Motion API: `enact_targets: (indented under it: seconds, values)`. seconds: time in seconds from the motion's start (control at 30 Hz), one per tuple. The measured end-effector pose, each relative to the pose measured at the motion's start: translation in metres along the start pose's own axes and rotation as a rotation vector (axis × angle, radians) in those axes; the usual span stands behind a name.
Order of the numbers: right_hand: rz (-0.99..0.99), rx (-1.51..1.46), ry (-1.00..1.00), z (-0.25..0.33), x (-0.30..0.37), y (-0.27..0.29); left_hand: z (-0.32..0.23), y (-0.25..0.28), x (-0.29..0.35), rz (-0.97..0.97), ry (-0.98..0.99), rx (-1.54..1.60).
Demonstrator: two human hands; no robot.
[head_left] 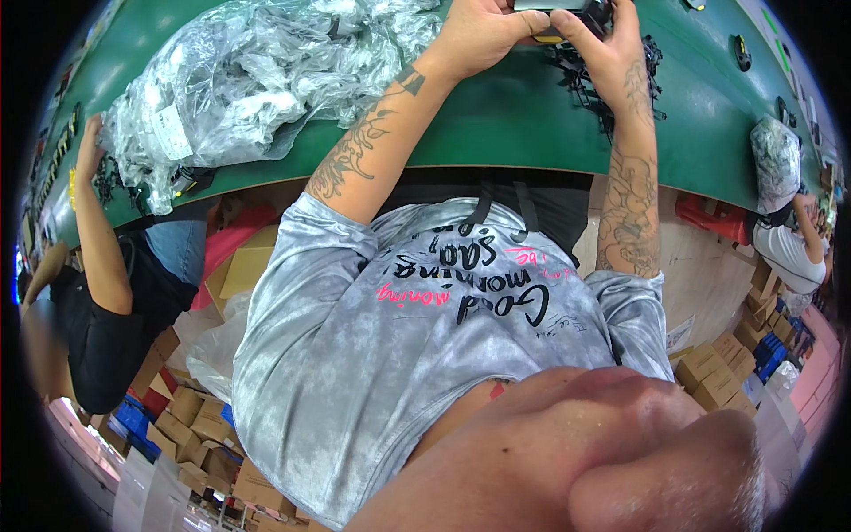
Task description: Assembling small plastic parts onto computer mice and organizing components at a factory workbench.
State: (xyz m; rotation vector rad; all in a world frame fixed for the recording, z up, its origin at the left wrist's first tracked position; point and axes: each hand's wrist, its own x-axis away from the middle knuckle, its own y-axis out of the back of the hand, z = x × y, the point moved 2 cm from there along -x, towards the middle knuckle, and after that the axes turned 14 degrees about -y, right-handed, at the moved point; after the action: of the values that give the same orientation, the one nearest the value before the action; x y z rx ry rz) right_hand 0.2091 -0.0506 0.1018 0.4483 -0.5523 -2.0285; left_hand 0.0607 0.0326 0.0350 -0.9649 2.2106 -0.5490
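At the top edge of the view, my left hand (483,35) and my right hand (607,58) are closed on a small black device (599,14) with a pale grey face and a yellow edge. Both thumbs press toward each other along its near side. The upper part of the device is cut off by the frame, so its exact kind cannot be made out. Beneath and beside my right hand lies a heap of small black parts (581,89) on the green table (399,146). A large clear plastic bag (239,89) with crumpled wrapping sits left of my forearms.
A person in black (106,328) works at the left, one hand by the bag. At the far right, another person (789,253) is beside a filled clear bag (776,164). A black-and-yellow item (742,53) lies on the table. Cardboard boxes (714,368) stand on the floor behind.
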Motion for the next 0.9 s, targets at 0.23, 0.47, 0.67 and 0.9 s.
enact_targets:
  seconds: [0.23,0.47,0.67,0.9]
  values:
    - [0.007,-0.273,0.018,-0.009,0.0,-0.019,-0.003,0.007,0.003,-0.027,0.111,0.273]
    - [0.283,-0.776,-0.067,-0.023,-0.003,-0.013,-0.01,0.012,-0.006,0.019,0.172,0.33]
    - [0.139,-0.955,-0.325,-0.039,0.009,-0.016,-0.009,-0.003,0.002,0.247,0.037,-0.238]
    - [0.05,-0.644,-0.121,-0.042,0.039,-0.012,-0.017,-0.007,-0.001,0.346,-0.021,-0.534]
